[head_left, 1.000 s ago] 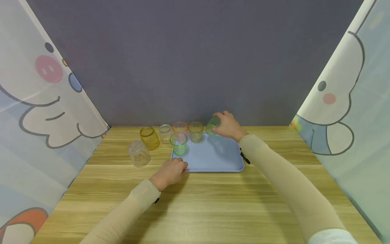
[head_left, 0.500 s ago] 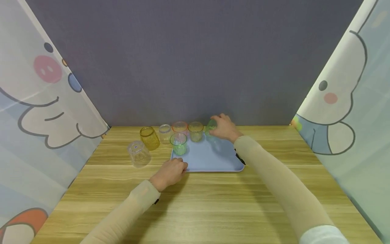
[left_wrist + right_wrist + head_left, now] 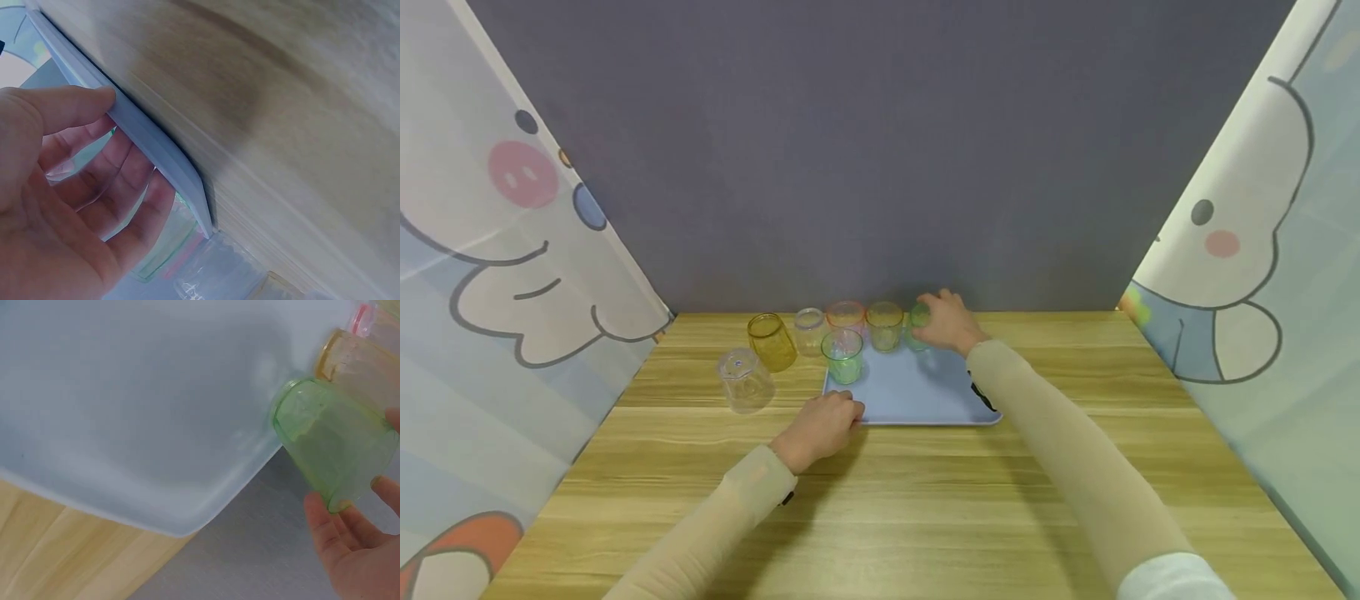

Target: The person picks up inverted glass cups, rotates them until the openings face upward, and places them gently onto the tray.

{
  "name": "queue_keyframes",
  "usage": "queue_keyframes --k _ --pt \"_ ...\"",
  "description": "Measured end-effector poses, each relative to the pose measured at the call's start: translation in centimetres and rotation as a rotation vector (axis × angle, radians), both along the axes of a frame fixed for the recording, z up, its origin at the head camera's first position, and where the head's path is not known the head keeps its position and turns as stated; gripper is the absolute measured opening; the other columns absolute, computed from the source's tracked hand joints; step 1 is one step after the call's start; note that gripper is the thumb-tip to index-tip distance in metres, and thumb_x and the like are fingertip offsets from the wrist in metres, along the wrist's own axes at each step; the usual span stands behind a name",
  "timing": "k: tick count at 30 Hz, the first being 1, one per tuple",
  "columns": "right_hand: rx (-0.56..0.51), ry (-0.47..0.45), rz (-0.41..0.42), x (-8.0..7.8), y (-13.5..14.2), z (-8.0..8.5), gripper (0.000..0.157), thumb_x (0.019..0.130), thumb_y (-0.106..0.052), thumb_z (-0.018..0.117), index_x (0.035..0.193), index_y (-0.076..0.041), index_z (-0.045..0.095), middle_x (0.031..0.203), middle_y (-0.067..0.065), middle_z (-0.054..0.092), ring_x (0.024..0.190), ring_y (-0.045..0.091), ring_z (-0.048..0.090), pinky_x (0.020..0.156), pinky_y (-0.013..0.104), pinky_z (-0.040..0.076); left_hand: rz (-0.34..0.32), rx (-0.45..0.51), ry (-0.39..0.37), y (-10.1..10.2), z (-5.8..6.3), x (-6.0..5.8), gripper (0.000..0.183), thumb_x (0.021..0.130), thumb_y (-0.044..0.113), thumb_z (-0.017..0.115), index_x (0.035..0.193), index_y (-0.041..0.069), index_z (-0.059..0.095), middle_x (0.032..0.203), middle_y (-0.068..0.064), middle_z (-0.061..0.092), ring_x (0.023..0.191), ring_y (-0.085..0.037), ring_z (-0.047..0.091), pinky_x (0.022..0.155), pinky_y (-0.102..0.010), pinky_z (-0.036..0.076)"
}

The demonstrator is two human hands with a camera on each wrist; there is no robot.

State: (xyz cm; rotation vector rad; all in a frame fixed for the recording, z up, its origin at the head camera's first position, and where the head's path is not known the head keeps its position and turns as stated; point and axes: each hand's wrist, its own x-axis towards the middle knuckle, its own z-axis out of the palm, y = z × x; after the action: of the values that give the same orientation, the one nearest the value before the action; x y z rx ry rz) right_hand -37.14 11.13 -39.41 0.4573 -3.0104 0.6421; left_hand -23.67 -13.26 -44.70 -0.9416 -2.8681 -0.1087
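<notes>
My left hand (image 3: pixel 818 428) pinches the front rim of a pale blue tray (image 3: pixel 925 396) near its left corner; the left wrist view shows the thumb (image 3: pixel 87 105) and fingers either side of the rim. At the tray's back, my right hand (image 3: pixel 951 323) grips a clear green cup (image 3: pixel 334 440), fingers around its upper part. The cup stands nearly upright over the tray; whether its base touches is hard to tell. Left of it, an amber-rimmed cup (image 3: pixel 884 329) and a pink-rimmed cup (image 3: pixel 846 313) line the back. Another green cup (image 3: pixel 844 358) stands at the tray's left side.
Left of the tray on the wooden table (image 3: pixel 895 508) are a small clear cup (image 3: pixel 809 333), a dark amber cup (image 3: pixel 772 343) and a larger clear cup (image 3: pixel 746 382). A grey panel (image 3: pixel 880 158) rises behind the table, with patterned cloth (image 3: pixel 1232 275) at both sides.
My right hand has moved a little left and down, bringing the green cup from a tilt to nearly upright beside the amber-rimmed cup. The left hand keeps its place on the tray rim.
</notes>
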Motion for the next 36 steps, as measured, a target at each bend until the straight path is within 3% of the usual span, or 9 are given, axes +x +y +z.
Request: queue_keyframes --k 21,36 --pt "-0.069 0.014 -0.030 -0.4 -0.8 -1.2 0.063 0.085 -0.037 0.061 0.141 -0.014 0.045 0.138 0.017 0.039 0.124 0.034 0.035 0.099 0.051 0.037 -0.005 -0.003 -0.015 0.1 0.1 0.0 0.010 0.086 0.012 0.067 0.076 0.015 0.065 0.074 0.000 0.057 0.070 -0.019 0.060 0.054 -0.032 0.048" --pt "-0.058 0.001 -0.039 0.3 -1.1 -0.8 0.060 0.089 -0.036 0.062 0.141 -0.011 0.044 0.140 0.019 0.038 0.126 0.036 0.035 0.096 0.054 0.040 -0.001 0.000 -0.022 0.1 0.3 0.2 0.010 0.087 0.013 0.067 0.077 0.015 0.065 0.074 0.001 0.057 0.070 -0.019 0.060 0.055 -0.032 0.048"
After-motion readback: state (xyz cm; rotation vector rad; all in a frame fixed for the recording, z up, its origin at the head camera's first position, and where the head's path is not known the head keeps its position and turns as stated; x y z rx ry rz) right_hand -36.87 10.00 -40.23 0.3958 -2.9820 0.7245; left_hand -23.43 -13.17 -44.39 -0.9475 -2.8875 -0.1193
